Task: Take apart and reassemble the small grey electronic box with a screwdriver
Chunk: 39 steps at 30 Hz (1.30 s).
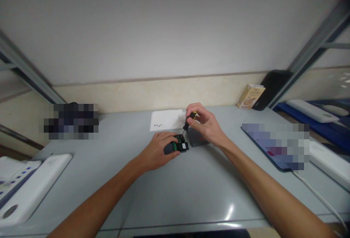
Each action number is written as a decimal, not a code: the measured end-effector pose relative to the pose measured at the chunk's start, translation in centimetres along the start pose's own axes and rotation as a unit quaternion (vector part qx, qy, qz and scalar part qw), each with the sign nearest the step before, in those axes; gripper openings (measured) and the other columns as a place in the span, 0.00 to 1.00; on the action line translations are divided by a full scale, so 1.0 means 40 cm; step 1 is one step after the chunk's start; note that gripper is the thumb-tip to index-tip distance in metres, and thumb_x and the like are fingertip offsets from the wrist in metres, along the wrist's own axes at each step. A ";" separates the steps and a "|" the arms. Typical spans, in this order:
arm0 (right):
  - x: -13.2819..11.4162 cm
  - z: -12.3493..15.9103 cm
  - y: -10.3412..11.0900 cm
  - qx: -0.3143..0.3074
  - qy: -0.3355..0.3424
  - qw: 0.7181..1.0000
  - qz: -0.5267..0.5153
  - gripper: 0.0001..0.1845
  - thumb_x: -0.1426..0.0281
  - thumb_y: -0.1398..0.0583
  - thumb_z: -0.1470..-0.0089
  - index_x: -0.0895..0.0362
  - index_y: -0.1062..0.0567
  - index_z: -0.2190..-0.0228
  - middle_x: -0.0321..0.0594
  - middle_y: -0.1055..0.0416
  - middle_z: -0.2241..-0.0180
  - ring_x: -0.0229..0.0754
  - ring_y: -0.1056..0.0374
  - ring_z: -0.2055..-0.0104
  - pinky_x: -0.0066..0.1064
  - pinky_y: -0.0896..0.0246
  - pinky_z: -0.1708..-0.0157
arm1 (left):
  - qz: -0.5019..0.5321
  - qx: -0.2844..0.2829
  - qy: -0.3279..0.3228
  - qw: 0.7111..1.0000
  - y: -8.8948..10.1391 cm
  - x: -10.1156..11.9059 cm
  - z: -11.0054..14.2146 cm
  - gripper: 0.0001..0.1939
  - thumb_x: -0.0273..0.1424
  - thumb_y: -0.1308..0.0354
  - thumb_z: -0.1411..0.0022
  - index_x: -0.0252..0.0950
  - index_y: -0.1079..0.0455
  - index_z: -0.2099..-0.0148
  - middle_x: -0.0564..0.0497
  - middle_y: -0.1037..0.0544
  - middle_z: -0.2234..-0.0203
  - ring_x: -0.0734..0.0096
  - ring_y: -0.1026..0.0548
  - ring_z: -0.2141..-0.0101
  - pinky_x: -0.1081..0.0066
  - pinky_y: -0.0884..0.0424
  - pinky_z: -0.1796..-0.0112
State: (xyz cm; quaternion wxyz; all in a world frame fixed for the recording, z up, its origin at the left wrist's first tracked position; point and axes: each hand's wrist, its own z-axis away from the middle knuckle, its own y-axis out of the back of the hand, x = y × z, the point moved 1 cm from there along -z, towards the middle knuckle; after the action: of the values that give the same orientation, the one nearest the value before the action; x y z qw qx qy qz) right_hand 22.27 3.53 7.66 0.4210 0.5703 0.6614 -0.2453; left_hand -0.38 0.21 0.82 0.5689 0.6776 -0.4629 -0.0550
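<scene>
My left hand [158, 149] is closed around a small black device [177, 146] with a green circuit board showing, holding it down on the grey table [191, 190]. My right hand [203, 123] pinches the black-and-yellow handle of a small screwdriver [188, 121], whose thin shaft points down into the device. A dark grey box [197, 139] lies just right of the device, under my right hand. Behind the hands lies a white sheet of paper [165, 120] with three tiny dark screws [158, 125] on it.
A white appliance [30, 185] sits at the left edge. A blurred dark object [71, 120] stands at the back left. At the right lie a blurred tablet [276, 145], a white cable [317, 194] and a white bar [332, 163]. A small carton [250, 96] leans at the back right.
</scene>
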 end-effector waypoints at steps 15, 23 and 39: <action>0.003 -0.009 0.020 0.016 -0.014 0.999 0.031 0.11 0.59 0.35 0.40 0.52 0.19 0.61 0.39 0.27 0.63 0.44 0.30 0.59 0.38 0.33 0.57 | 0.007 0.002 0.008 1.000 -0.004 -0.009 0.001 0.14 0.39 0.35 0.33 0.45 0.25 0.46 0.47 0.25 0.41 0.56 0.28 0.41 0.52 0.37 0.40; 0.017 -0.003 0.014 0.021 -0.012 1.000 0.005 0.12 0.57 0.38 0.37 0.50 0.20 0.60 0.41 0.24 0.55 0.47 0.30 0.51 0.39 0.34 0.52 | 0.000 -0.005 0.007 1.000 0.001 -0.005 -0.001 0.14 0.39 0.36 0.32 0.46 0.25 0.45 0.48 0.24 0.40 0.55 0.28 0.41 0.52 0.37 0.41; 0.006 0.019 -0.034 -0.016 -0.005 0.999 -0.043 0.12 0.64 0.37 0.36 0.49 0.26 0.51 0.40 0.26 0.57 0.44 0.28 0.55 0.38 0.32 0.55 | 0.016 0.016 0.036 0.999 -0.009 -0.012 0.005 0.23 0.38 0.33 0.36 0.45 0.33 0.42 0.49 0.23 0.44 0.53 0.26 0.43 0.52 0.35 0.41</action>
State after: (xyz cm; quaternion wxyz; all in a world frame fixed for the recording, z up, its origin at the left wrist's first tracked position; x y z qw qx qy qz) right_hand 21.18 2.73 6.84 0.4226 0.5332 0.6870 -0.2553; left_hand -0.54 0.36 0.25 0.5753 0.6807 -0.4533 -0.0140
